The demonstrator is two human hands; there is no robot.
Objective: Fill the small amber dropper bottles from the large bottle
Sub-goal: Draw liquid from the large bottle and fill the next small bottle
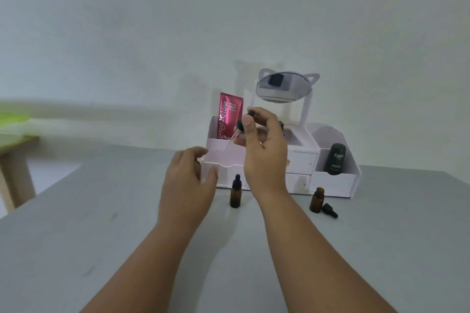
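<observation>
Your grey tabletop (76, 211) lay open toward its near edge, with a white plastic organiser (330, 183) at the far side. Your right hand (264, 150) pinched a black-bulbed glass dropper (241, 126) aloft. Your left hand (188, 180) was curled, and I could not tell whether it held anything. A capped amber glass bottle (235, 193) stood between your wrists, and an uncapped amber bottle (317, 199) stood to their right.

Head view, single wide-angle camera.
Worn at head height, looking forward and slightly down across the bench (76, 236); close in, facing the white organizer (330, 183) and the wall (229, 7) behind.
</observation>
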